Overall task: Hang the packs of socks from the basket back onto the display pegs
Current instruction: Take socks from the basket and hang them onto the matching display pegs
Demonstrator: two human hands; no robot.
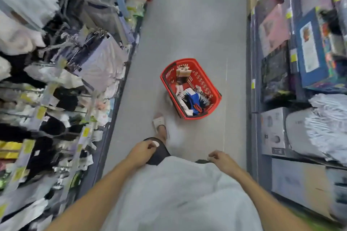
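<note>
A red plastic basket (215,91) stands on the grey aisle floor ahead of me. Inside it lie several packs of socks (193,100), white, blue and black, plus a brown-carded pack (183,73) at its far end. Display pegs with hanging sock packs (56,118) fill the rack on my left. My left hand (143,149) hangs by my thigh against my dark shorts, fingers loosely curled, holding nothing. My right hand (220,158) hangs at my right hip, also loosely curled with nothing in it. Both hands are well short of the basket.
Shelves of boxed goods and wrapped bedding (300,62) line the right side of the aisle. My foot in a white sandal (159,124) is just in front of the basket's near left corner. The view is motion-blurred.
</note>
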